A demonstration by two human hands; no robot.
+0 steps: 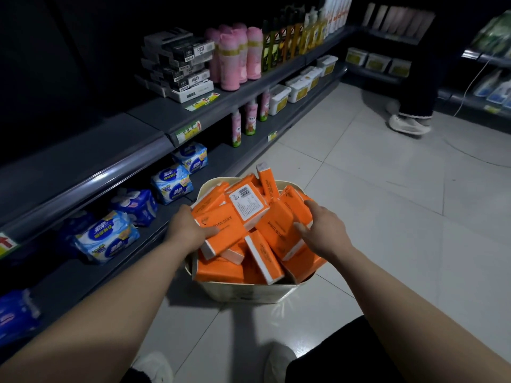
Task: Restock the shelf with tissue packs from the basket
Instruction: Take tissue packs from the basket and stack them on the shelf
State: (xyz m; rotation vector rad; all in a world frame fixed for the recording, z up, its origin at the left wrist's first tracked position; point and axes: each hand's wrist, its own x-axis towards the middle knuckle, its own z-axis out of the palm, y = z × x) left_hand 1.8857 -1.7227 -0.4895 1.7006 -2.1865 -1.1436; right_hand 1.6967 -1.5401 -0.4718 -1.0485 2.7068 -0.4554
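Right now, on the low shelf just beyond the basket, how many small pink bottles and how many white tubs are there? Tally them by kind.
Small pink bottles: 3
White tubs: 4
Total: 7
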